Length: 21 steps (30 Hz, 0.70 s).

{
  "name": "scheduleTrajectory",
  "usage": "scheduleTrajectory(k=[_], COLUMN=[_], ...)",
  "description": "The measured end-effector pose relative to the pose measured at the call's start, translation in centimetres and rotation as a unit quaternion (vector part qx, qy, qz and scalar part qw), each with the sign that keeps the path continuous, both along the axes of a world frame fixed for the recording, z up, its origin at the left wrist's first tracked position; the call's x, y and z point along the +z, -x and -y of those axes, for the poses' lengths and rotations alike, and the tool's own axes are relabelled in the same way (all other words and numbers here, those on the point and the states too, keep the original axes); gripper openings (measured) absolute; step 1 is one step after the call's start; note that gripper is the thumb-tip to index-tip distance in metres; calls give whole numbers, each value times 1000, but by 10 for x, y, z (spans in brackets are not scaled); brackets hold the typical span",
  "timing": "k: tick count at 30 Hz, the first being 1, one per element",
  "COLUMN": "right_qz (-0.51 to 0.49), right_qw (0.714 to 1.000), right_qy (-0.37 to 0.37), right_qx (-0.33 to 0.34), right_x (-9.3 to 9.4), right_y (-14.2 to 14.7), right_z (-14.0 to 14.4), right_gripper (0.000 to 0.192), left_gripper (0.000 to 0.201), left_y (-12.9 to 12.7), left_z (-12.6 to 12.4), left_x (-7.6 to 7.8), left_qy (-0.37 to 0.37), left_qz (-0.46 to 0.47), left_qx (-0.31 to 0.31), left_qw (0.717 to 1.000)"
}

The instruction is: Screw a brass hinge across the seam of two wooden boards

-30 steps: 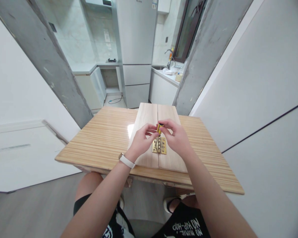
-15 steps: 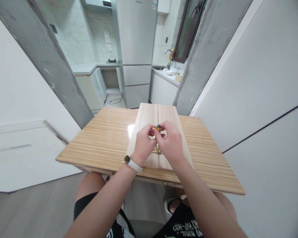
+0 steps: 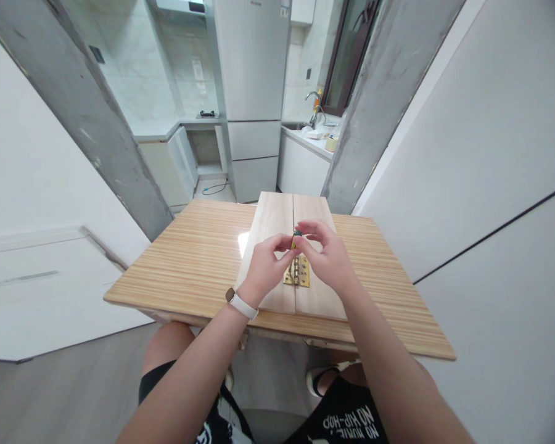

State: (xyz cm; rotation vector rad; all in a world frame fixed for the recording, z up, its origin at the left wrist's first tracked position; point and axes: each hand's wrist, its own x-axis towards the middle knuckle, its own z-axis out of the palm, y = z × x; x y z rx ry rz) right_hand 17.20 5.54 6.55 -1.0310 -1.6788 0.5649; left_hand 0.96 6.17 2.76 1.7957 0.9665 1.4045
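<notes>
Tabletop boards (image 3: pixel 271 216); screwdriver (image 3: pixel 296 237) between fingers (image 3: pixel 284 242)

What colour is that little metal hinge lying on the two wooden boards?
The hinge is a shiny brass gold; the head view shows it best, just below the fingers.

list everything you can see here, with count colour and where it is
pale wooden boards: two, light wood, flat side by side on the table, seam running away from the person
brass hinge: one, gold, across the seam near the boards' near end
small yellow and black screwdriver: one, upright above the hinge, pinched by both hands
striped wooden table: one, tan, under the boards
tall white fridge: one, white, behind the table
kitchen tap: one, silver, on the counter right of the fridge
white wristband: one, on the left wrist
left hand: fingertips on the screwdriver
right hand: fingertips on the screwdriver
</notes>
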Motion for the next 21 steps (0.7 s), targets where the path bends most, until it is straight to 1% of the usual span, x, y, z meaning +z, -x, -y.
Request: scheduleTrajectory(k=[3, 6, 10, 12, 14, 16, 17, 19, 21], right_qz=[-15, -18, -30, -38, -34, -17, -9, 7, 17], right_qw=[996, 990, 988, 989, 990, 994, 996, 998, 999], right_qy=[31, 59, 70, 61, 46, 28, 20, 6, -11], right_qx=[83, 126, 131, 130, 126, 106, 92, 62, 33], right_x=[0, -1, -3, -4, -4, -4, -4, -5, -5], right_y=[-11, -17, -17, -16, -14, -12, -11, -8, -4], right_z=[-5, -9, -13, -13, -13, -11, -10, -7, -3], right_gripper=[29, 31, 30, 27, 24, 21, 19, 18, 18], left_gripper=[20, 25, 27, 27, 28, 29, 28, 22, 16], left_y=[2, 3, 2, 0, 0, 0, 1, 4, 7], left_z=[-6, -14, -19, -19, -18, -17, -17, -16, -15], left_x=[-3, -7, -7, -8, -10, -14, -15, -18, -18], left_qy=[11, 35, 53, 60, 72, 86, 89, 83, 67], left_qz=[-9, -7, 19, 50, 87, 117, 122, 103, 66], left_qx=[-34, -54, -112, -149, -167, -155, -139, -96, -57], left_qw=[999, 998, 992, 986, 979, 977, 979, 986, 994])
